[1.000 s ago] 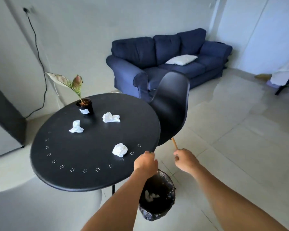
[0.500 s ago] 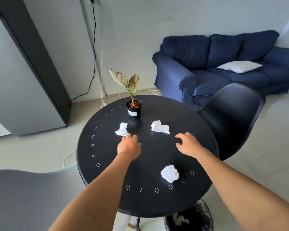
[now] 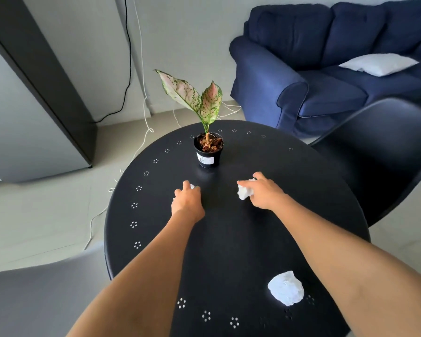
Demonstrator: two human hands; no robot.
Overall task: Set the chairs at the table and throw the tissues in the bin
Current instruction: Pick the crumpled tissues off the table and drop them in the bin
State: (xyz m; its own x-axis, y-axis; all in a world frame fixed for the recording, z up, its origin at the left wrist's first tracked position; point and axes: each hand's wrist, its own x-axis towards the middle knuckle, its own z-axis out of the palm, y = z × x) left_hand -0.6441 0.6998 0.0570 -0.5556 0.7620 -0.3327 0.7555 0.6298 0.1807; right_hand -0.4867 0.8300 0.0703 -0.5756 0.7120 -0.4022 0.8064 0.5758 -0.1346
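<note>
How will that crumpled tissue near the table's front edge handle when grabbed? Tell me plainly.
The crumpled tissue is a loose white wad, so it probably weighs almost nothing and squashes under the fingers. Its irregular, flattened shape suggests it won't roll. On the smooth dark table it may skid if pushed.

The only printing you'll find is on the white label (image 3: 205, 160) stuck to the black plant pot (image 3: 209, 152) — its dark marks are too small to read.

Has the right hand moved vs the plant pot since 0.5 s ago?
Yes. The right hand went forward toward the pot and now grips a tissue.
</note>
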